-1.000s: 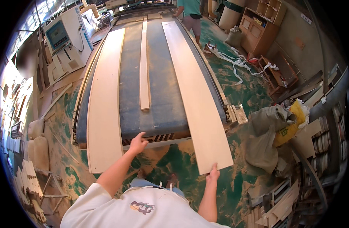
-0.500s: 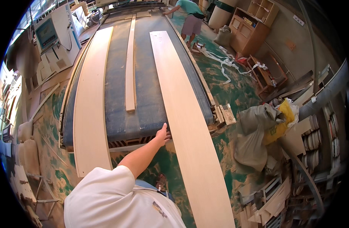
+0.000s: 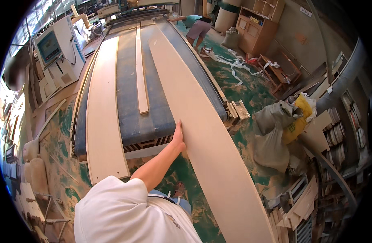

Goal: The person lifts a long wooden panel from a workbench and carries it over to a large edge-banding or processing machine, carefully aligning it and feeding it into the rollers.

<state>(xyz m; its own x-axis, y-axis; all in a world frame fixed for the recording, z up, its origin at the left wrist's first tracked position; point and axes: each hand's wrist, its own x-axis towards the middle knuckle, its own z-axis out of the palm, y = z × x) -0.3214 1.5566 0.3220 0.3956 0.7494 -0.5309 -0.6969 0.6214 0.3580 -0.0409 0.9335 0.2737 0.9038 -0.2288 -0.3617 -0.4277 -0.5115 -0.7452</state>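
Partly over the conveyor belt (image 3: 128, 97), the wide wooden plank (image 3: 206, 137) slants from eleven toward five, the left hand (image 3: 178, 139) at its nine-o'clock edge, grip closure I can't tell from here, right hand unseen; level, even support should steady it.

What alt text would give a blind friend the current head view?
A person's left hand touches the left edge of a long, pale board extending over a dark machine bed. A narrow strip and another board lie left of it; a co-worker bends beside the bed.
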